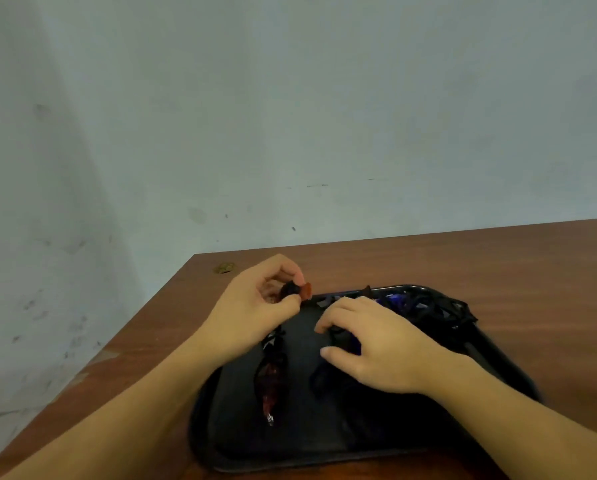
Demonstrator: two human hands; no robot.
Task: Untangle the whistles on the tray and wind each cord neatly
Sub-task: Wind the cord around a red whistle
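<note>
A black tray lies on the wooden table. My left hand is raised over the tray's far left corner and pinches an orange-red whistle with black cord wound on it. A second red whistle with its black cord lies on the tray's left part, below that hand. My right hand hovers low over the tray's middle with curled fingers touching a dark cord; whether it grips the cord is unclear. A tangle of black cords and blue whistles sits at the tray's far right corner.
The brown table runs to the right and behind the tray; its left edge drops off close to my left forearm. A pale wall stands behind. A small chipped spot marks the far left table corner.
</note>
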